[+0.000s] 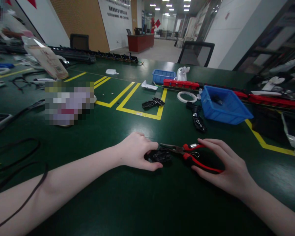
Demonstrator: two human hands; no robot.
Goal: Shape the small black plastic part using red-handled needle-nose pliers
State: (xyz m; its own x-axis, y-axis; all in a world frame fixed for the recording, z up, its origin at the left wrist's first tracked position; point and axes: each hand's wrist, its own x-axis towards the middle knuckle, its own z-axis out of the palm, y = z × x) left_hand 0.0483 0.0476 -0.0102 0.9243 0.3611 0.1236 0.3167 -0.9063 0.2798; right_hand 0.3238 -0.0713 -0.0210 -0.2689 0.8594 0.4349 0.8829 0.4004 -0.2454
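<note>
My left hand rests on the green table and is closed round a small black plastic part, thumb under it. My right hand curls over the red handles of needle-nose pliers, gripping them. The pliers' metal jaws point left and meet the black part between my two hands.
A blue bin stands ahead right, with black parts beside it, more black parts inside yellow tape lines, a white tape ring, a smaller blue basket and red strips. Black cables lie at left.
</note>
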